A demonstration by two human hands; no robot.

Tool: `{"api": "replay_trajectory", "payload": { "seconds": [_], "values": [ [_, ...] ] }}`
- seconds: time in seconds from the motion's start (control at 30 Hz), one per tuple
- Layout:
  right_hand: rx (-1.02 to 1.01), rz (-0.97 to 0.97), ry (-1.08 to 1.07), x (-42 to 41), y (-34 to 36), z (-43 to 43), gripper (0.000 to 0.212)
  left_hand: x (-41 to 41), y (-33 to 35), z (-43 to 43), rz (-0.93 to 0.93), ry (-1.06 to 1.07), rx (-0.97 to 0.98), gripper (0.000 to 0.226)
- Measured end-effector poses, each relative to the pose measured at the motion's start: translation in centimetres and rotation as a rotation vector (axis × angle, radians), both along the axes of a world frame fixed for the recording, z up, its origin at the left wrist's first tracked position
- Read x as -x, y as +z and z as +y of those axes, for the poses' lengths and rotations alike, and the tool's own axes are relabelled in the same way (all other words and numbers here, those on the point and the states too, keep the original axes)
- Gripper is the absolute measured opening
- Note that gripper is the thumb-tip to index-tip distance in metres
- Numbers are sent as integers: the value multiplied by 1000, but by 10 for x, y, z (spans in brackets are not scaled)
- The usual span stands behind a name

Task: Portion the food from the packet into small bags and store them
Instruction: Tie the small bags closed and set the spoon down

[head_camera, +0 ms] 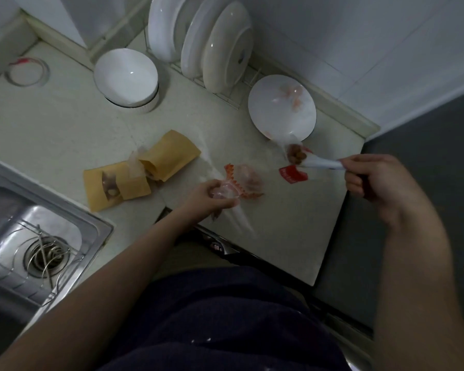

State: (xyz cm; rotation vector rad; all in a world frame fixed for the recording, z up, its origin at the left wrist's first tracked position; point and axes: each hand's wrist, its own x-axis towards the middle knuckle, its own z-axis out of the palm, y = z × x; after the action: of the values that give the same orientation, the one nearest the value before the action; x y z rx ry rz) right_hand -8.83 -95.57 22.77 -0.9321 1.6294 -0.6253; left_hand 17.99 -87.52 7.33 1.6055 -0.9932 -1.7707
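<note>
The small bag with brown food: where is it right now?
Head view, right of centre: the small bag sits between the white plate and a red label, neck pinched by the right hand.

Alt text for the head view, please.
At a kitchen counter, the right hand pinches the twisted neck of a small bag of brown food; the left hand grips a clear red-edged bag. Brown paper packets lie nearby.

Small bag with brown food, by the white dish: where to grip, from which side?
Grip the small bag by its twisted neck, coming from the right, as the right hand does. The food bulges at the left end and the neck tapers rightward.
</note>
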Motion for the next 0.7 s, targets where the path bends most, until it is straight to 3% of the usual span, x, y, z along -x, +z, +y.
{"api": "replay_trajectory", "payload": {
  "seconds": [0.33,0.53,0.7],
  "values": [
    [34,-68,-2,-18,2,11,11,2,28,5,-13,22,246,40],
    [64,-117,91,-29,9,17,5,5,45,7,-21,72,394,49],
    [133,-49,230,-48,16,28,16,3,66,7,-47,137,532,50]
  ]
}}
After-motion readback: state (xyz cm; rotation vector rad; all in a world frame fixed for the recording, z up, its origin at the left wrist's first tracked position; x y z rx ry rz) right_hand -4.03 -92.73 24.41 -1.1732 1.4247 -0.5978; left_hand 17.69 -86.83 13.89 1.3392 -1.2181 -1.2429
